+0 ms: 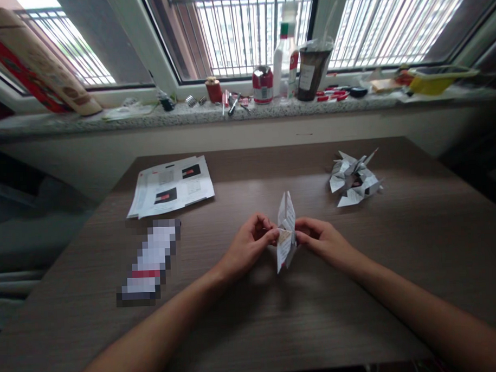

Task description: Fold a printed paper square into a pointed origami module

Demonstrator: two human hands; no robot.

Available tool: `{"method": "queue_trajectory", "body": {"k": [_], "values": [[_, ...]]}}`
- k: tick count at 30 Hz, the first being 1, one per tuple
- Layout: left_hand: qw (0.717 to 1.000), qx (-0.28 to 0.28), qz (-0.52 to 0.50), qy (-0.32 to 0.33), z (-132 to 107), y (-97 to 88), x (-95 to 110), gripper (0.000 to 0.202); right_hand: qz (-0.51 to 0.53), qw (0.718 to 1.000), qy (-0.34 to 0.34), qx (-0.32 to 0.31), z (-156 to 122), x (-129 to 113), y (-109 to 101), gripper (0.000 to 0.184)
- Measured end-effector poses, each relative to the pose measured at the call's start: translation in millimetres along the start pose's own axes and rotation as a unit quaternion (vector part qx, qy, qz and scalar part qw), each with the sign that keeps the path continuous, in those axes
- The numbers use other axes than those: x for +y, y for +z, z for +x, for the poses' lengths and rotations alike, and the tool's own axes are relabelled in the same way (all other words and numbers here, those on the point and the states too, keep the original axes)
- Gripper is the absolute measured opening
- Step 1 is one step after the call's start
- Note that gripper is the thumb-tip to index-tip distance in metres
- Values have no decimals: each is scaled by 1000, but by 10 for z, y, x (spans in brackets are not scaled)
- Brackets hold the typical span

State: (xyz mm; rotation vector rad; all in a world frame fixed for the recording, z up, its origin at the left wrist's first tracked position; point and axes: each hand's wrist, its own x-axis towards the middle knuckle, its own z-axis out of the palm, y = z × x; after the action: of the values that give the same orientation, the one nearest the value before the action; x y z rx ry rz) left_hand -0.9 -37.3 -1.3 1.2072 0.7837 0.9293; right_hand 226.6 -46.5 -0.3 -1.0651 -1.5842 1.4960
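Observation:
A piece of folded printed paper, pointed at its top and bottom, stands upright between my two hands above the table. My left hand pinches its left side with thumb and fingertips. On the other side, my right hand grips the paper's right edge between thumb and forefinger. Several folded paper shapes with sharp points lie bunched together at the back right of the table. At the back left rests a small stack of printed sheets.
A blurred-out phone-like object lies on the brown table left of my left arm. Along the stone windowsill stand a red can, bottles, a dark lidded cup, small tools and a yellow container.

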Motion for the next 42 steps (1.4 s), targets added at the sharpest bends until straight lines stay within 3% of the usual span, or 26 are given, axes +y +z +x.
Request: {"method": "queue_trajectory", "body": {"k": [6,13,18,25,37,42], "values": [[999,-36,7,-28,-21,3,-25,36,61,997,32,-32,11,-11,77,43],[997,-37,49,-48,-29,-12,-9,31,42,999,9,0,8,35,72,30],[988,-6,153,-12,-45,-33,82,27,16,999,27,15,3,37,25,31],[981,-23,192,18,-79,3,91,24,-31,999,19,34,7,0,28,30],[982,-4,187,13,-57,14,50,22,-50,998,6,36,-9,27,51,35],[983,-31,179,3,-72,37,17,20,-18,998,-4,65,-12,-64,91,31]]}}
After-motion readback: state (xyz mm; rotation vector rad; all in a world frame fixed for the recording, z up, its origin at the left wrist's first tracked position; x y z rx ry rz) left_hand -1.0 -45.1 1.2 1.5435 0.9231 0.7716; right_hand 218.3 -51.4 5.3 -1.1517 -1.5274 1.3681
